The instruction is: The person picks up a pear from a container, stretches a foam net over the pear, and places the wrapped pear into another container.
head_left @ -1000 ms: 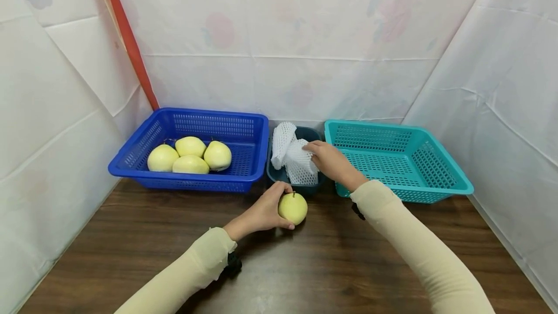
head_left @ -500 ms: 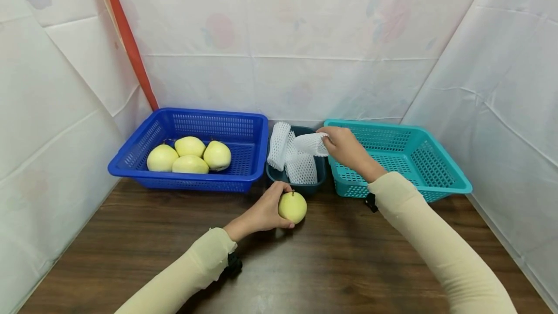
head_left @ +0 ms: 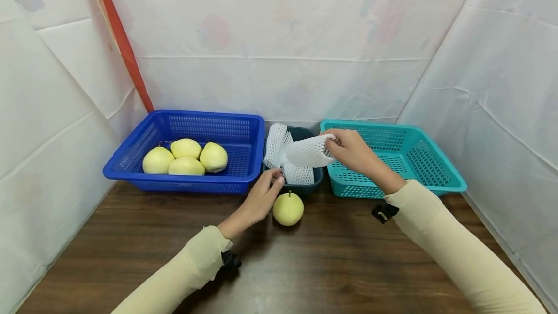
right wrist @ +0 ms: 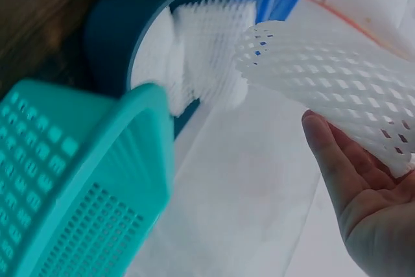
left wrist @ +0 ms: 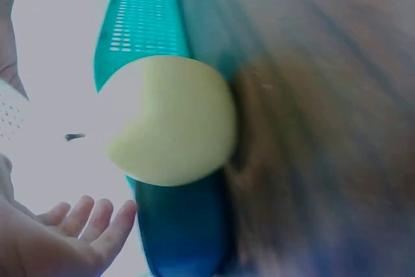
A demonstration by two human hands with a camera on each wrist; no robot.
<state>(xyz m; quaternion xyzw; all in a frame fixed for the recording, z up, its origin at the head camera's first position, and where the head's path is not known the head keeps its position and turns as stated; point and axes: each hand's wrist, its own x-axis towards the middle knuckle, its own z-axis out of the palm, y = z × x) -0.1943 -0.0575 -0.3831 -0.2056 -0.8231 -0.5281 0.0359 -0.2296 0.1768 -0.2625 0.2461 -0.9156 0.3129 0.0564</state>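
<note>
A brown table (head_left: 305,268) bears one fruit (head_left: 288,210); behind it stand a blue basket (head_left: 183,184), dark bin (head_left: 303,189) and teal basket (head_left: 350,189).

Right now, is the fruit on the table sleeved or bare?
Bare. The fruit shows uncovered skin; the right hand holds a white mesh sleeve apart from it.

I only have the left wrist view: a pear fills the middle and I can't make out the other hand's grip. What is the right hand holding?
Observer: The right hand holds a white mesh sleeve by one end.

Operator: I see just the outside of the dark bin near the pear. What's in it?

Observer: At least two more mesh sleeves lie inside.

Operator: And what is on the bin's other side, away from the teal basket?

Observer: A blue basket stands there with four pears in it.
</note>
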